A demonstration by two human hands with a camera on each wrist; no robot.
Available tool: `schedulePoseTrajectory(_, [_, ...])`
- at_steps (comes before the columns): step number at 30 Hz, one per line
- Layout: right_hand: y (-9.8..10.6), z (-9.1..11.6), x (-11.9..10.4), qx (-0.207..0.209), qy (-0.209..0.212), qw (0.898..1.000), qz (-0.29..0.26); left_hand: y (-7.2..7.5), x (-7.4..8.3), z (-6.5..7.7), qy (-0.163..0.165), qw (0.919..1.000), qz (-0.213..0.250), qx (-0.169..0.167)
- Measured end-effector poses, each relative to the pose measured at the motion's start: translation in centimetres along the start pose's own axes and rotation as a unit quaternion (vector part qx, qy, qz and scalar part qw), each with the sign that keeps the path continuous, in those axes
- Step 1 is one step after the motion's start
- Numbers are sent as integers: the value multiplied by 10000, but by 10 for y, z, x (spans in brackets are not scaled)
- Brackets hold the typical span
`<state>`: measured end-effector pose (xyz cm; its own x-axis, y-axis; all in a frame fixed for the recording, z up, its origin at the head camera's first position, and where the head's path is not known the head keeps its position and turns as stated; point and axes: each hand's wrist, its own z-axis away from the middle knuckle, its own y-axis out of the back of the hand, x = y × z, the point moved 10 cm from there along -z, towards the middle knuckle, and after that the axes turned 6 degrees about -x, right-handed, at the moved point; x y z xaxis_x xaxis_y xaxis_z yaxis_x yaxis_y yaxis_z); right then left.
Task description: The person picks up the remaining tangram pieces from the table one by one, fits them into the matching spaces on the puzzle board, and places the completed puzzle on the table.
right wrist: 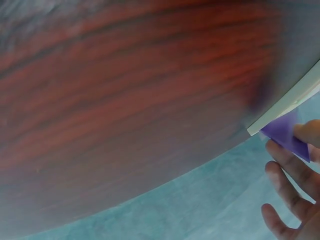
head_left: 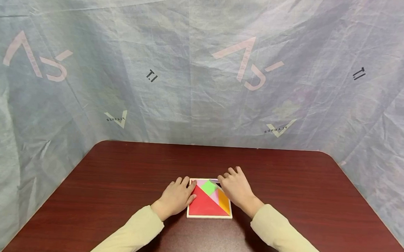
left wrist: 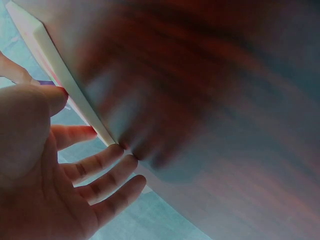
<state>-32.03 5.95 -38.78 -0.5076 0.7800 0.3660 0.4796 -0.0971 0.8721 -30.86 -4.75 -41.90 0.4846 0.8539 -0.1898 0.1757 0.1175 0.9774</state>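
A square tangram tray [head_left: 209, 218] with a pale rim lies on the table between both hands. In it are a large red area [head_left: 205, 205], a green square [head_left: 208, 187], pink pieces [head_left: 215, 196] and an orange piece [head_left: 224, 202]. My left hand [head_left: 176, 195] rests at the tray's left side, thumb and index finger over the rim, the other fingers extended beside it. Above the far right corner, my right hand [head_left: 237, 188] pinches a purple tangram piece [right wrist: 287, 132] between thumb and index finger. That hand covers part of the corner, where a dark gap shows.
The dark red wooden table [head_left: 133, 168] extends on all sides of the tray, with rounded far corners. A grey printed cloth [head_left: 188, 63] hangs behind it and at both sides.
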Motion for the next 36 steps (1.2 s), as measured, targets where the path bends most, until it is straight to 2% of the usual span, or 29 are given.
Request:
schedulePoseTrajectory(15, [-3,1,-1,-194,-39,9998,-35,1,1,0,-21,10000,-92,25])
schedulePoseTrajectory(24, [-7,4,0,-386,-68,9986,-341,-1,0,-1,-17,9999,-102,18])
schedulePoseTrajectory(36, [-10,6,1,-422,-91,9972,-610,-2,0,-1,6,10000,-20,-21])
